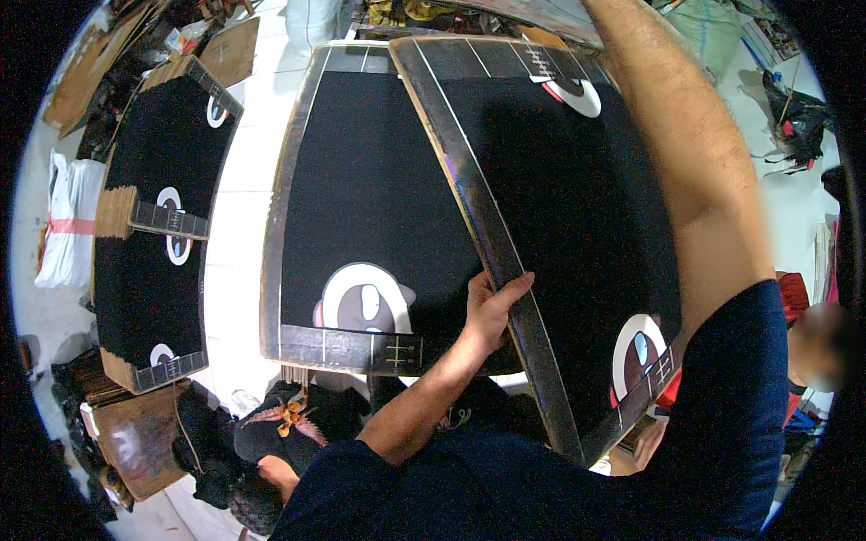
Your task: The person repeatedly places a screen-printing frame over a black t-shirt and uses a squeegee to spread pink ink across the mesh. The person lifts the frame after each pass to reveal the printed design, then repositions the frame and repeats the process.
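Note:
My left hand (492, 311) is closed on the near-left edge of a large black printed panel (577, 207), thumb on top and fingers curled round the edge. The panel has dark grey border strips and cartoon eye prints. It lies tilted over a second black panel (379, 171) of the same kind, which shows a big white-and-grey eye at its near end. My right arm (695, 117) reaches along the panel's right side toward the far end, its hand beyond the top of the picture.
To the left stands a stack of similar black panels (153, 279) with brown edges. White plastic-wrapped bundles (68, 225) lie beyond it. A person in dark clothes (257, 487) is at the lower left, another person in red (794, 298) at the right. A green sack (708, 32) sits far right.

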